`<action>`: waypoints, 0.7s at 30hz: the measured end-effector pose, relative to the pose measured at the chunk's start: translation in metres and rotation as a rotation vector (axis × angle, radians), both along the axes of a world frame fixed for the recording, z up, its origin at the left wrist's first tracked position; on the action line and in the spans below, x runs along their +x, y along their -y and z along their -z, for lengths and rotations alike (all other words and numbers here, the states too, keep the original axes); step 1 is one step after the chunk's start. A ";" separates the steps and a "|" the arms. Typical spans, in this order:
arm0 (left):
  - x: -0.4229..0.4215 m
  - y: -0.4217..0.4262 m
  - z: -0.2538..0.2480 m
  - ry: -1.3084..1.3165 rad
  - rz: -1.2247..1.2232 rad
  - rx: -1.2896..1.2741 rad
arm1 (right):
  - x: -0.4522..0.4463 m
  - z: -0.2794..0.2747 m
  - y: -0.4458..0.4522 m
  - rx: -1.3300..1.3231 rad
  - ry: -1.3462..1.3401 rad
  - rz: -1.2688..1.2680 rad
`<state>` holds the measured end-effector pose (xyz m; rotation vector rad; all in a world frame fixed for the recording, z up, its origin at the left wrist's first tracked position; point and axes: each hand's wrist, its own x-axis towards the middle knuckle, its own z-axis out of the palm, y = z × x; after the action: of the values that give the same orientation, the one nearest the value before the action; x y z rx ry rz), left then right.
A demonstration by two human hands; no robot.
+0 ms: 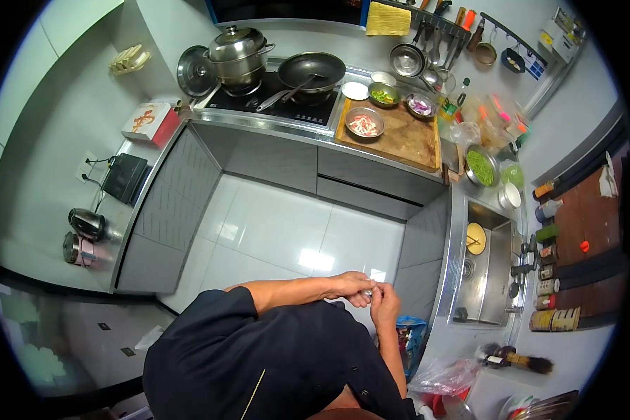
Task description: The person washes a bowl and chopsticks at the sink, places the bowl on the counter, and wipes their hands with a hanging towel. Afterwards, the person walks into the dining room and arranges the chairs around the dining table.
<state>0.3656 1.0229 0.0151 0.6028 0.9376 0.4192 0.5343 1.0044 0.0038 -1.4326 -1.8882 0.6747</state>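
Near the bottom centre, in front of a dark shirt, my left hand [351, 288] and my right hand [385, 305] meet at the fingertips. Between them shows something small and whitish, too small to make out. The fingers of both hands are bent and closed around that spot. Below them is the tiled floor [273, 224]. The nearest large things are the grey cabinet front at the right and a blue bag [411, 336] beside my right forearm.
The back counter holds a steamer pot [236, 45], a wok [311, 70] and a cutting board [406, 136] with bowls of cut food. At the right is a sink [493, 280] with a yellow dish [476, 238]. A kettle [86, 222] stands left.
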 end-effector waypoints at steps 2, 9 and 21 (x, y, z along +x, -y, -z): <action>0.012 -0.016 0.000 -0.034 0.040 0.105 | 0.016 0.003 -0.020 -0.092 -0.038 0.020; 0.040 -0.082 0.009 -0.094 0.176 0.231 | 0.041 0.006 -0.063 -0.184 -0.092 0.153; 0.046 -0.208 0.020 0.065 0.431 0.211 | 0.024 -0.017 -0.136 -0.227 -0.097 0.357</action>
<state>0.4117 1.2307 -0.0052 0.9548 0.6809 0.1490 0.5586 1.1400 0.0207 -1.7890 -1.4643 0.7822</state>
